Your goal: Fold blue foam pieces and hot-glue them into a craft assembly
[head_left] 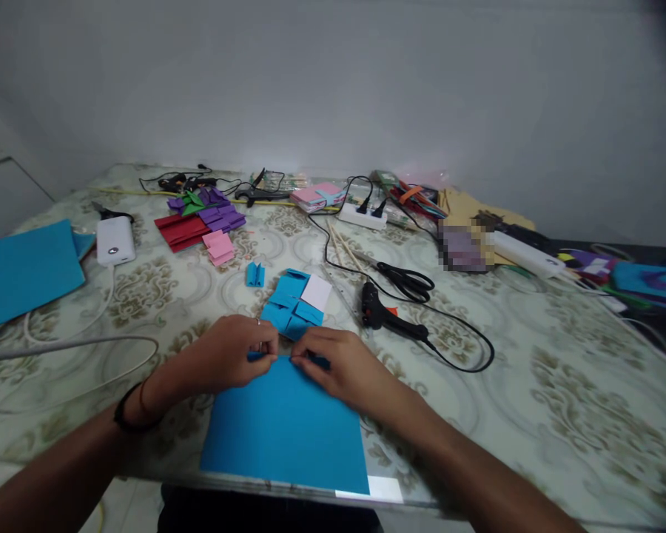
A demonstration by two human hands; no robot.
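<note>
A blue sheet of paper [288, 422] lies in front of me, its near edge by the table's front edge. My left hand [241, 352] is closed in a pinch at the far edge of the sheet. Close beside it, my right hand [330, 359] pinches that same edge. Whatever small piece may sit between the fingertips is too hidden to make out. Just beyond the hands are folded blue paper pieces [283, 300] with a white square [316, 292] on one of them. A smaller folded blue piece [255, 275] stands farther left.
To the right lie a black glue gun [391, 314] with its cord and black-handled scissors [405, 281]. Red folded paper [182, 232], purple folded paper [222, 215] and a pink piece [218, 248] are at back left. A white power bank [115, 240] sits near blue sheets [27, 274].
</note>
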